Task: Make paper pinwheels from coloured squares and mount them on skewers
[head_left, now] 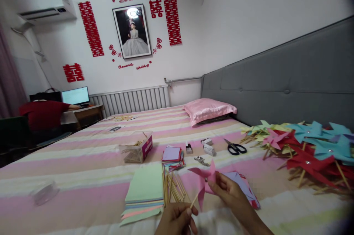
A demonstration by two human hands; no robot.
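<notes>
A pink paper pinwheel (204,181) is between my two hands, with a silvery pin at its centre. My left hand (178,218) is closed around its thin wooden stick (194,201). Fingers of my right hand (228,190) pinch the pinwheel's paper near the centre. Under and behind my right hand lie purple and red paper pieces (243,187). Loose wooden sticks (174,187) lie just beyond my left hand, beside a fanned stack of coloured paper sheets (145,187), pale green on top. A small pile of silvery pins (201,160) sits behind the pinwheel.
Finished pinwheels (309,154) are heaped at the right. Black scissors (235,148), small boxes (208,148), a stack of paper squares (172,154) and a plastic box of sticks (138,150) lie on the striped bed. A pink pillow (208,109) is farther back. A person in red (41,115) sits at a desk.
</notes>
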